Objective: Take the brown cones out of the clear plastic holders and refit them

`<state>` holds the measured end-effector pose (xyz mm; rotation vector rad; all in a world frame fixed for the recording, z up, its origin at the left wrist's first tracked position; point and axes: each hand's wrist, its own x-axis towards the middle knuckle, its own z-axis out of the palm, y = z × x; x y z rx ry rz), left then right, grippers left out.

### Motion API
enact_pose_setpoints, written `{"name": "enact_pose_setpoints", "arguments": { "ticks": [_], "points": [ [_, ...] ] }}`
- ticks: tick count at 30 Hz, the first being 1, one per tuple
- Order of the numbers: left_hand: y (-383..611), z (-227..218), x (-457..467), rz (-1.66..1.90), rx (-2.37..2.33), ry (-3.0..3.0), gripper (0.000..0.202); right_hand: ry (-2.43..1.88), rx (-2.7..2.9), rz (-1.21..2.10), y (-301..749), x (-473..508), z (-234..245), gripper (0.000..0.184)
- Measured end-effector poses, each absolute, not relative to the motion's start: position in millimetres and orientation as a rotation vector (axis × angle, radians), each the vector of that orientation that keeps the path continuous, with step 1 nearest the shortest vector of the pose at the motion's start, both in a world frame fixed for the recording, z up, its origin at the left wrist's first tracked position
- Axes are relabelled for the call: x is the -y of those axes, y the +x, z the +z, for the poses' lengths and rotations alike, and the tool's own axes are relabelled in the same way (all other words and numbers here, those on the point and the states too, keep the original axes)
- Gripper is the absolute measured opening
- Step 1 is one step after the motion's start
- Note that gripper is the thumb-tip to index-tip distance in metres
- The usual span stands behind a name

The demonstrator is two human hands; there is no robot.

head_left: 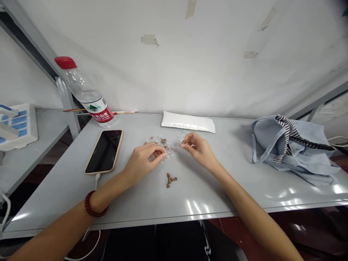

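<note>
My left hand (146,159) is closed in a pinch at the front of a loose pile of small clear plastic pieces (168,152). Small brown pieces (163,140) lie mixed into that pile. To its right, my right hand (199,148) also pinches with thumb and forefinger. What sits between the fingertips of either hand is too small to make out. More clear bits (182,135) lie just behind my right fingertips. Nearer the table's front edge is a separate little heap of brown pieces (170,179), touched by neither hand.
On the left stand a red-capped water bottle (94,105) and a phone (104,152) with a white cable plugged in. A white packet (187,122) lies by the wall. Blue-grey folded cloth (293,148) occupies the right side of the grey table (231,174).
</note>
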<state>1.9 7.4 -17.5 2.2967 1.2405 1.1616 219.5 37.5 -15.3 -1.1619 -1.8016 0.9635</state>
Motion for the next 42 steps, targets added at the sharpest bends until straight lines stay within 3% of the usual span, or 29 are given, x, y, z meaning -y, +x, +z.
{"name": "enact_pose_setpoints", "arguments": {
  "ticks": [3, 6, 12, 18, 21, 28, 31, 38, 42],
  "points": [
    [-4.5, -24.3, -15.5, 1.109, -1.314, 2.353, 0.010, -1.278, 1.895, 0.598, 233.8, -54.3, -25.4, 0.005],
    [-8.6, -26.7, -19.5, 1.077, -1.365, 2.384, 0.014, -1.269, 2.072, 0.373, 241.7, -65.2, -35.8, 0.021],
    [-7.9, -11.6, -13.0, 1.031, -1.316, 2.286, 0.018, -1.169, 2.325, 0.186, 237.2, -70.2, -49.1, 0.038],
    [-5.1, -3.2, -4.7, 0.617, -1.016, 2.331, 0.014, -1.207, 2.531, 0.004, 230.1, -70.0, -54.0, 0.048],
    [-2.3, -7.7, -0.8, 0.462, -0.899, 2.356, 0.014, -1.180, 2.592, -0.070, 229.8, -69.1, -51.6, 0.044],
    [0.8, -19.4, 5.5, 0.384, -0.881, 2.420, 0.020, -1.105, 2.549, 0.007, 228.2, -65.9, -48.9, 0.041],
    [0.7, -19.4, 6.7, 0.382, -0.882, 2.428, 0.017, -1.122, 2.447, 0.132, 227.5, -63.5, -48.4, 0.031],
    [0.7, -21.4, 2.5, 0.601, -1.012, 2.372, 0.010, -1.172, 2.293, 0.388, 225.8, -57.8, -43.2, 0.008],
    [-4.0, -22.2, -4.1, 0.690, -1.114, 2.379, 0.019, -1.216, 2.296, 0.468, 227.3, -56.0, -38.8, 0.006]
  ]
}}
